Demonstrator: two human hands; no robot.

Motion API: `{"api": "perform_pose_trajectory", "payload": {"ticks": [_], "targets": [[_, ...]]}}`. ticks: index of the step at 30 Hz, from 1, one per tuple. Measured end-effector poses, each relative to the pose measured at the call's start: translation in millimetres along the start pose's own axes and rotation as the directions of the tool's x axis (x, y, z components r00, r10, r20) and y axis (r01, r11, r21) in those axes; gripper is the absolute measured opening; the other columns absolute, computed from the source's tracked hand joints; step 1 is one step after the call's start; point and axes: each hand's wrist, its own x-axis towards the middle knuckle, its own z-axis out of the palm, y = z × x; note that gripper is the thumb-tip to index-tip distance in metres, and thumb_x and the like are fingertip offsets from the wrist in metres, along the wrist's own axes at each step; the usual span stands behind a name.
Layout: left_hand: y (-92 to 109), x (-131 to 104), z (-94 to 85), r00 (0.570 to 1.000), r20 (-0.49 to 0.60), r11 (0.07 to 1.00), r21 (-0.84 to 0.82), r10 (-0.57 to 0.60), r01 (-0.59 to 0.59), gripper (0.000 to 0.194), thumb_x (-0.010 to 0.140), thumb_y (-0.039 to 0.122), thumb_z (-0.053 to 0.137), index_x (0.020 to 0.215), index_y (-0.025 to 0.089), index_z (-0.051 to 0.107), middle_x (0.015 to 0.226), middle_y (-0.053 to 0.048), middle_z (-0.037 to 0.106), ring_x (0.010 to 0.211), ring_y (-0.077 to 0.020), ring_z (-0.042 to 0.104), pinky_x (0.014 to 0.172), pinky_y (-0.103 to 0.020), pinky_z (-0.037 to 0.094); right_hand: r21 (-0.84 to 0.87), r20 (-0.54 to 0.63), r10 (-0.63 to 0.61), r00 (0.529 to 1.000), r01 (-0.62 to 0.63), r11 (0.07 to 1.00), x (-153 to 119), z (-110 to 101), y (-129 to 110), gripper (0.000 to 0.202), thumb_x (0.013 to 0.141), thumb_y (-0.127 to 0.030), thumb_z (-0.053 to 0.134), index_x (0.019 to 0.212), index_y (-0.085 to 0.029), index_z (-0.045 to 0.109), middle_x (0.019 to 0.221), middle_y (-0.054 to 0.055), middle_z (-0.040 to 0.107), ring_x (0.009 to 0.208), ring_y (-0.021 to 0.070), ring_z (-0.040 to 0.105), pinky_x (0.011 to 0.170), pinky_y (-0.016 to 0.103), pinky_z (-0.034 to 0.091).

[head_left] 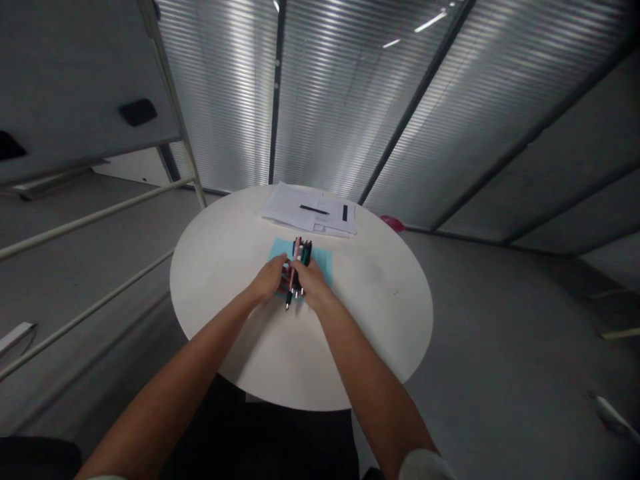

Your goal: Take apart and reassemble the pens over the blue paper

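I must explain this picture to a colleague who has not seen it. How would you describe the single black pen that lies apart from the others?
Start at the round white table and look to its far edge, where a stack of white papers lies. The black pen rests alone on top of that stack. Unlike the bundle of pens gathered between the left hand and right hand over the light blue sheet, nobody touches it.

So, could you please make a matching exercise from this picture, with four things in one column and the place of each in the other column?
Things:
1. bundle of pens
2. light blue sheet
3. single black pen
4. white papers

Places:
A. at the far edge of the round table
B. on top of the white papers
C. between the left hand and the right hand
D. flat on the table, under the hands

Pairs: 1-C, 2-D, 3-B, 4-A
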Motion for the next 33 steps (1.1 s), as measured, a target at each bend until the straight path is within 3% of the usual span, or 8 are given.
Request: {"api": "perform_pose_trajectory", "payload": {"ticks": [7, 12, 15, 17, 19, 23, 27, 33], "targets": [[22.5, -3.5, -25.3, 0.970, 0.217, 0.819, -0.532, -0.113, 0.214, 0.050, 0.088, 0.060, 0.045, 0.102, 0.016, 0.064, 0.079, -0.006, 0.069, 0.073, -0.0202, 0.067, 0.068, -0.032, 0.055, -0.457, -0.121, -0.078, 0.990, 0.014, 0.889, 3.1, 74.3, -4.3, 0.052, 0.094, -0.046, 0.031, 0.138, -0.022, 0.044, 0.129, 0.015, 0.057, 0.122, 0.0304, 0.052, 0.103, 0.055, 0.038], [25.1, 6.5, -66.4, 0.956, 0.247, 0.816, -0.512, -0.161, 0.270, 0.037, 0.080, 0.048, 0.064, 0.095, 0.014, 0.066, 0.077, -0.006, 0.069, 0.068, -0.0183, 0.067, 0.062, -0.029, 0.055, -0.633, -0.066, -0.150, 0.986, 0.075, 0.770, 2.1, 89.1, -7.4, 0.056, 0.098, -0.048, 0.019, 0.143, -0.025, 0.043, 0.146, 0.013, 0.044, 0.134, 0.0345, 0.039, 0.106, 0.062, 0.028], [28.7, 10.6, -84.6, 0.966, 0.189, 0.868, -0.431, -0.179, 0.245, 0.030, 0.075, 0.037, 0.071, 0.090, 0.011, 0.066, 0.071, -0.005, 0.067, 0.057, -0.0153, 0.063, 0.052, -0.026, 0.052, -0.682, 0.161, -0.279, 0.947, 0.311, 0.662, 6.2, 88.4, -4.7, 0.048, 0.099, -0.033, 0.024, 0.137, -0.023, 0.051, 0.143, 0.011, 0.049, 0.134, 0.0277, 0.041, 0.110, 0.051, 0.029], [31.7, 10.7, -93.6, 0.969, 0.176, 0.899, -0.375, -0.172, 0.228, 0.028, 0.073, 0.032, 0.074, 0.089, 0.011, 0.064, 0.067, -0.004, 0.065, 0.052, -0.0132, 0.059, 0.046, -0.024, 0.048, -0.668, 0.246, -0.349, 0.904, 0.419, 0.615, 8.0, 83.2, -3.1, 0.046, 0.098, -0.026, 0.026, 0.135, -0.019, 0.054, 0.142, 0.011, 0.051, 0.134, 0.0238, 0.041, 0.112, 0.044, 0.029], [32.5, 10.7, -102.4, 0.980, 0.118, 0.929, -0.317, -0.160, 0.190, 0.026, 0.071, 0.028, 0.074, 0.088, 0.012, 0.062, 0.069, -0.004, 0.064, 0.049, -0.0116, 0.056, 0.043, -0.024, 0.046, -0.663, 0.151, -0.416, 0.897, 0.404, 0.630, 7.5, 72.2, -2.8, 0.047, 0.098, -0.030, 0.031, 0.139, -0.018, 0.049, 0.143, 0.011, 0.050, 0.134, 0.0232, 0.042, 0.112, 0.042, 0.031], [24.5, 17.6, -127.6, 0.966, -0.223, 0.988, 0.052, -0.130, 0.145, 0.024, 0.073, 0.028, 0.070, 0.088, 0.014, 0.058, 0.071, -0.007, 0.064, 0.051, -0.0153, 0.058, 0.049, -0.029, 0.048, -0.672, 0.036, -0.511, 0.859, 0.399, 0.624, -1.0, 32.0, -3.3, 0.043, 0.092, -0.029, 0.045, 0.132, -0.020, 0.056, 0.127, 0.009, 0.061, 0.116, 0.0195, 0.056, 0.104, 0.036, 0.040], [17.2, 28.6, -154.0, 0.872, -0.488, 0.716, 0.617, 0.025, 0.325, 0.039, 0.075, 0.028, 0.064, 0.109, 0.014, 0.053, 0.094, -0.018, 0.068, 0.087, -0.0316, 0.068, 0.073, -0.040, 0.052, -0.815, 0.012, -0.582, 0.813, 0.345, 0.465, -15.6, -15.3, 8.6, 0.031, 0.092, -0.026, 0.044, 0.107, -0.020, 0.070, 0.108, 0.007, 0.070, 0.104, 0.0203, 0.059, 0.099, 0.036, 0.040], [11.2, 38.0, -150.9, 0.849, -0.518, 0.443, 0.789, 0.104, 0.426, 0.051, 0.082, 0.033, 0.054, 0.126, 0.010, 0.044, 0.121, -0.026, 0.056, 0.107, -0.0400, 0.062, 0.086, -0.048, 0.048, -0.934, -0.099, -0.628, 0.772, 0.145, 0.325, -26.7, -50.4, 44.3, 0.026, 0.090, -0.025, 0.051, 0.105, -0.020, 0.071, 0.108, 0.008, 0.068, 0.106, 0.0234, 0.053, 0.095, 0.039, 0.034]]}}
